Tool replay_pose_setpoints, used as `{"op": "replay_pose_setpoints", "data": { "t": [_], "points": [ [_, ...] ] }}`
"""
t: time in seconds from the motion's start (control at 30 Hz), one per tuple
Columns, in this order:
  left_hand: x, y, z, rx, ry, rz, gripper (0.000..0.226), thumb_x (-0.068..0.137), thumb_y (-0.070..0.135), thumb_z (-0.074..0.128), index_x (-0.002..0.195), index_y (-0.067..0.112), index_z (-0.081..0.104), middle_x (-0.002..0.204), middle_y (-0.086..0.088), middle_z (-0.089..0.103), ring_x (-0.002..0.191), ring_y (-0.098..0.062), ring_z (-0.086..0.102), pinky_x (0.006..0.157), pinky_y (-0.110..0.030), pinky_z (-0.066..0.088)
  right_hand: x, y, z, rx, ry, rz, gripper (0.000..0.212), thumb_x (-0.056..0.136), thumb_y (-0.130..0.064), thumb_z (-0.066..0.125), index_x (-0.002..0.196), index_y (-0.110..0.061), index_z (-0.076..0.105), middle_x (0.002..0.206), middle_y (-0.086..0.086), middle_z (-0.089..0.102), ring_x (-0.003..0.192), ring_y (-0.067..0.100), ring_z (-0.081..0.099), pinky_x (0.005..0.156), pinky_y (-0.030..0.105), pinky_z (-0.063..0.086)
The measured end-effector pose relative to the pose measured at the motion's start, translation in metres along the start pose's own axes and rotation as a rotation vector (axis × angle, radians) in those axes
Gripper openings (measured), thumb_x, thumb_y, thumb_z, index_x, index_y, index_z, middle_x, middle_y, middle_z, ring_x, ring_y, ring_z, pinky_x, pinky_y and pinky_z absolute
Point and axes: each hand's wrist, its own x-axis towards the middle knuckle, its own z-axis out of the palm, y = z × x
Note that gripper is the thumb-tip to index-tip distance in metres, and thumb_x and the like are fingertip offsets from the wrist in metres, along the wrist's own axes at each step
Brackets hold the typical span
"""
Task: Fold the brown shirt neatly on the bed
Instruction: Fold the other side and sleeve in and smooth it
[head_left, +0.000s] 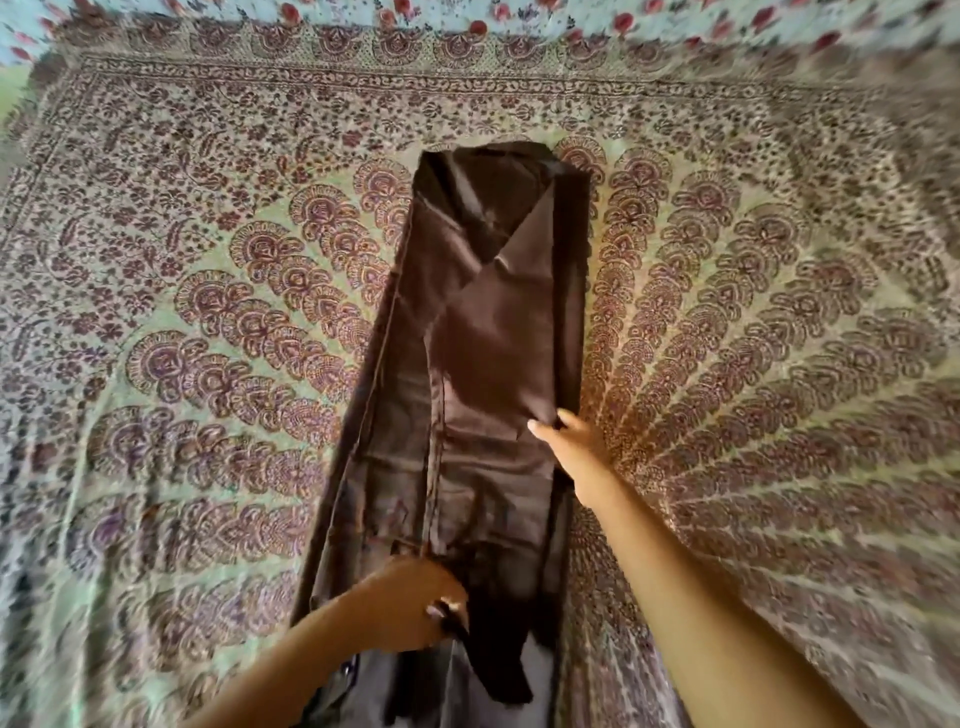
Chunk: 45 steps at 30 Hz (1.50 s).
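The brown shirt (483, 364) lies on the bed as a long narrow strip running away from me, its sides folded in toward the middle. My left hand (415, 603) pinches a fold of the cloth near the strip's near end, close to its centre line. My right hand (571, 441) reaches farther out and grips the shirt's right edge about halfway along, thumb on top and fingers under the cloth. The near end of the shirt hangs loose and uneven by the bottom of the view.
A patterned bedspread (753, 312) with paisley rings covers the bed on both sides of the shirt. A floral sheet (519, 13) shows along the far edge.
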Motion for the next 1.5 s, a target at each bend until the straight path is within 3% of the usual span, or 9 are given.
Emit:
{"op": "replay_pose_setpoints", "data": {
  "t": [0.17, 0.3, 0.47, 0.63, 0.83, 1.07, 1.2, 1.37, 1.5],
  "points": [
    [-0.005, 0.0, 0.031, -0.03, -0.01, -0.122, 0.036, 0.082, 0.006, 0.05, 0.108, 0.021, 0.07, 0.141, 0.001, 0.048, 0.134, -0.005, 0.033, 0.106, -0.012, 0.015, -0.003, 0.008, 0.0, 0.02, 0.143, -0.052, 0.05, 0.083, -0.005, 0.065, 0.129, 0.004, 0.049, 0.123, 0.015, 0.057, 0.101, 0.015, 0.052, 0.066, 0.005, 0.043],
    [-0.01, -0.002, 0.038, -0.137, -0.003, -0.173, 0.054, 0.079, -0.013, 0.037, 0.112, 0.017, 0.068, 0.142, 0.0, 0.045, 0.134, -0.009, 0.037, 0.099, -0.003, 0.02, -0.009, 0.012, -0.002, -0.012, 0.175, -0.042, 0.042, 0.073, -0.021, 0.073, 0.111, -0.005, 0.063, 0.099, 0.004, 0.063, 0.095, 0.023, 0.061, 0.089, 0.04, 0.051],
    [-0.017, 0.003, 0.053, -0.211, 0.552, -0.647, 0.02, 0.082, 0.016, 0.055, 0.099, 0.022, 0.065, 0.099, -0.009, 0.069, 0.094, -0.031, 0.064, 0.073, -0.031, 0.048, -0.041, 0.032, -0.003, -0.037, 0.113, -0.07, 0.021, 0.078, -0.018, 0.072, 0.095, -0.012, 0.062, 0.076, 0.004, 0.059, 0.072, 0.018, 0.056, 0.066, 0.039, 0.049],
    [-0.016, 0.0, 0.086, -0.308, 0.518, -0.788, 0.041, 0.077, 0.039, 0.07, 0.108, 0.017, 0.055, 0.097, -0.009, 0.069, 0.095, -0.03, 0.064, 0.076, -0.038, 0.051, -0.062, 0.066, 0.004, -0.274, 0.106, -0.184, 0.024, 0.075, -0.024, 0.075, 0.083, -0.002, 0.067, 0.057, -0.001, 0.055, 0.054, 0.009, 0.049, 0.057, 0.03, 0.04],
    [-0.018, -0.012, 0.082, -0.498, 0.554, -0.747, 0.019, 0.075, 0.024, 0.075, 0.074, 0.017, 0.058, 0.074, -0.002, 0.059, 0.089, -0.026, 0.064, 0.067, -0.023, 0.038, -0.066, 0.072, 0.004, -0.322, 0.146, -0.258, 0.023, 0.075, -0.022, 0.075, 0.076, -0.001, 0.066, 0.053, -0.007, 0.052, 0.05, 0.009, 0.044, 0.054, 0.029, 0.036],
    [-0.019, -0.009, 0.072, -0.133, 0.448, -0.873, 0.035, 0.07, 0.057, 0.07, 0.077, 0.024, 0.059, 0.086, -0.001, 0.066, 0.087, -0.023, 0.064, 0.07, -0.029, 0.049, -0.071, 0.064, 0.01, -0.578, 0.283, -0.291, 0.029, 0.077, -0.038, 0.07, 0.078, -0.01, 0.061, 0.069, 0.005, 0.063, 0.066, 0.024, 0.054, 0.057, 0.03, 0.033],
    [-0.004, -0.01, 0.022, -0.159, 0.673, -0.768, 0.026, 0.078, 0.048, 0.065, 0.076, 0.024, 0.056, 0.082, 0.001, 0.065, 0.082, -0.024, 0.063, 0.064, -0.028, 0.044, -0.061, 0.048, 0.009, -0.593, 0.514, -0.498, 0.025, 0.084, -0.029, 0.058, 0.096, -0.007, 0.056, 0.091, 0.009, 0.062, 0.083, 0.03, 0.058, 0.059, 0.032, 0.036],
    [0.047, -0.016, -0.05, -0.073, 0.991, -0.378, 0.02, 0.088, 0.016, 0.047, 0.099, 0.02, 0.064, 0.103, -0.006, 0.066, 0.089, -0.031, 0.063, 0.068, -0.036, 0.047, -0.034, 0.017, 0.024, -0.811, 0.355, -0.9, 0.038, 0.084, -0.025, 0.044, 0.113, -0.005, 0.057, 0.111, 0.014, 0.06, 0.1, 0.031, 0.058, 0.082, 0.039, 0.047],
    [0.103, -0.033, -0.097, 0.14, 0.938, -0.091, 0.042, 0.089, 0.023, 0.037, 0.125, 0.019, 0.057, 0.133, -0.005, 0.056, 0.125, -0.024, 0.05, 0.104, -0.039, 0.035, -0.017, 0.018, 0.049, -1.043, 0.31, -0.892, 0.057, 0.09, -0.032, 0.037, 0.137, -0.001, 0.038, 0.145, 0.018, 0.038, 0.135, 0.03, 0.036, 0.111, 0.042, 0.028]
  ]
}}
